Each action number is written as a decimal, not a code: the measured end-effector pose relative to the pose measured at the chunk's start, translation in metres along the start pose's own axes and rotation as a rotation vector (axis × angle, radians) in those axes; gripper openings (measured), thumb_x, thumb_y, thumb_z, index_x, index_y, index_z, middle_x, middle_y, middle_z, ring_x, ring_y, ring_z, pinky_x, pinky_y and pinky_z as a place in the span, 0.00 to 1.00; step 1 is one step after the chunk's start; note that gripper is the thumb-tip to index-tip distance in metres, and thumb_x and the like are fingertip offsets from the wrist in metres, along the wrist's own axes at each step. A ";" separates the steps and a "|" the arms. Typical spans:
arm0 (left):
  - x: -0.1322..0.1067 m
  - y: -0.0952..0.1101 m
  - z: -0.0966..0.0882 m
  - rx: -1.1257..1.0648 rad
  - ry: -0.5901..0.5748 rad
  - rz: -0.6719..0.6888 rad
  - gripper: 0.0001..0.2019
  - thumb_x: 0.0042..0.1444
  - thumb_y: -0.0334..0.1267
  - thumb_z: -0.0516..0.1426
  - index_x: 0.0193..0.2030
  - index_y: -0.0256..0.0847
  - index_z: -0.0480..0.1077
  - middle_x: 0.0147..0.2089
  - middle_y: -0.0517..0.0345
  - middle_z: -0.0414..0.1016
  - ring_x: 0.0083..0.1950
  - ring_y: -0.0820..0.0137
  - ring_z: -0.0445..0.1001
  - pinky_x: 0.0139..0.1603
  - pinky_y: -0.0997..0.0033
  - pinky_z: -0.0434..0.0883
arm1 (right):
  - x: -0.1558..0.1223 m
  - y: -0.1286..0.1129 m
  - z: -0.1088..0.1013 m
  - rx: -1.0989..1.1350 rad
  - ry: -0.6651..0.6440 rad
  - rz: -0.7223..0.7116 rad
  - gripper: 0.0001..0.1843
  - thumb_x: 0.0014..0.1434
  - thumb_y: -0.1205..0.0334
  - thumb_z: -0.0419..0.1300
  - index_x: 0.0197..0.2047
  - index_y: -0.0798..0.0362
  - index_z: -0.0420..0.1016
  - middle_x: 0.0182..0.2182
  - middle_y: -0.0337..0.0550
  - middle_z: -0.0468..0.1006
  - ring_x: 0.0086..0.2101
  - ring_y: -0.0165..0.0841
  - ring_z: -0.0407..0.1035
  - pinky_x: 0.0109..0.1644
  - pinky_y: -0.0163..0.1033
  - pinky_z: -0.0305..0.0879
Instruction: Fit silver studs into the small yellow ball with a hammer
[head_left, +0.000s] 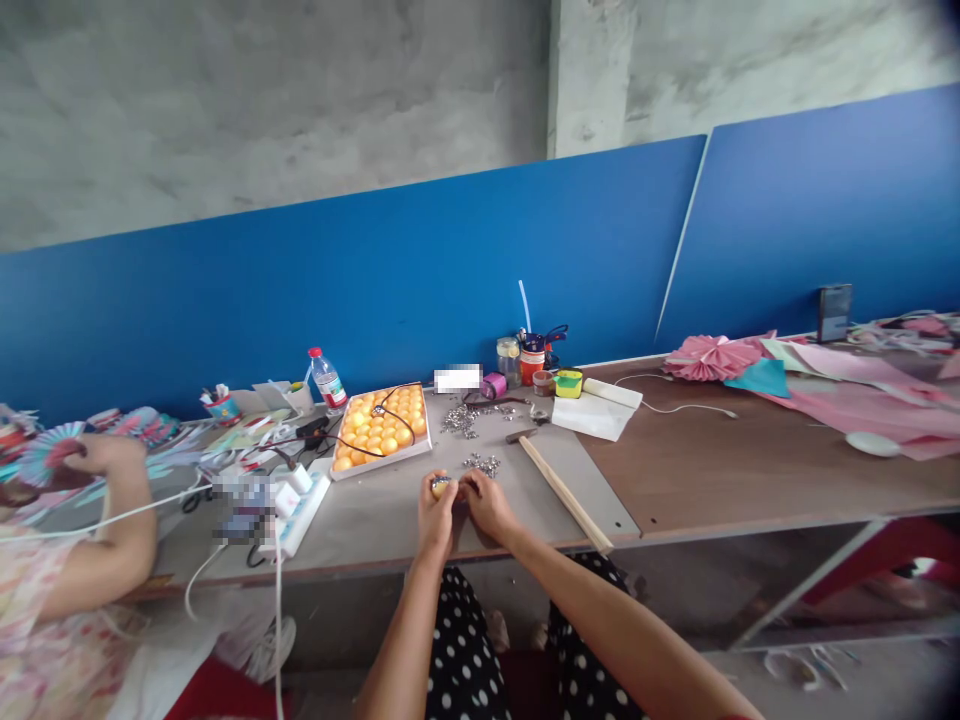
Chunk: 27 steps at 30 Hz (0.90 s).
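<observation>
My left hand (pixel 436 520) is closed around a small yellow ball (pixel 441 487) with silvery bits on its top. Close beside it, my right hand (pixel 487 505) has its fingers pinched together; whatever sits between them is too small to make out. Just beyond both hands lies a little heap of silver metal pieces (pixel 484 464), with a larger scatter farther back. A hammer (pixel 561 488) with a long pale wooden handle rests to the right. Orange balls (pixel 386 425) fill a shallow box (pixel 384 463) to the left, a dark cord lying across them.
A power strip (pixel 306 520) with cables and a water bottle (pixel 327 382) are on the left. Jars, an orange cup (pixel 532 364) and white paper (pixel 592 416) stand or lie behind. Pink pleated paper (pixel 712 357) is at right. A co-worker's hand (pixel 112 455) holds a paper fan.
</observation>
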<state>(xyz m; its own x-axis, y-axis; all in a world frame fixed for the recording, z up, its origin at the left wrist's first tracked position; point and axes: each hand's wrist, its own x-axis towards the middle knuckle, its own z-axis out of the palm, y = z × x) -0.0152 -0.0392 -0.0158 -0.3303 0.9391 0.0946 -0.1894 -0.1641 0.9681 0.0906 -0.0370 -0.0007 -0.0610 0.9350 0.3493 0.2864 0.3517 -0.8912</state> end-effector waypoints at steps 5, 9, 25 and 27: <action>-0.001 0.003 0.000 0.005 -0.017 0.003 0.23 0.42 0.46 0.63 0.43 0.39 0.64 0.26 0.64 0.69 0.26 0.76 0.70 0.30 0.76 0.67 | 0.000 -0.001 -0.001 0.010 0.014 0.009 0.08 0.51 0.68 0.50 0.23 0.52 0.67 0.23 0.38 0.72 0.27 0.31 0.66 0.34 0.34 0.60; -0.003 0.006 0.001 0.018 -0.016 0.005 0.24 0.42 0.47 0.62 0.44 0.38 0.64 0.25 0.64 0.70 0.26 0.75 0.70 0.30 0.75 0.67 | 0.001 0.001 -0.001 0.018 0.030 0.011 0.08 0.51 0.68 0.50 0.23 0.51 0.67 0.22 0.37 0.72 0.27 0.31 0.67 0.33 0.34 0.60; -0.006 0.008 0.002 0.060 -0.029 0.016 0.22 0.43 0.46 0.62 0.43 0.38 0.64 0.24 0.63 0.71 0.26 0.74 0.70 0.31 0.75 0.66 | 0.004 0.004 -0.003 -0.002 0.006 0.015 0.08 0.51 0.66 0.49 0.23 0.51 0.65 0.20 0.36 0.70 0.26 0.31 0.65 0.32 0.34 0.59; -0.006 0.008 0.002 0.052 -0.020 0.015 0.22 0.43 0.47 0.62 0.43 0.38 0.64 0.24 0.63 0.71 0.26 0.74 0.70 0.31 0.74 0.67 | 0.004 0.005 -0.003 -0.009 0.017 0.007 0.08 0.51 0.66 0.49 0.22 0.51 0.65 0.20 0.36 0.69 0.26 0.31 0.65 0.32 0.34 0.59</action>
<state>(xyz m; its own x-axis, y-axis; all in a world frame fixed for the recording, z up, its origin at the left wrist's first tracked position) -0.0124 -0.0457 -0.0079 -0.3142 0.9426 0.1130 -0.1358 -0.1624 0.9773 0.0943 -0.0318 -0.0028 -0.0427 0.9366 0.3477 0.2957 0.3443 -0.8911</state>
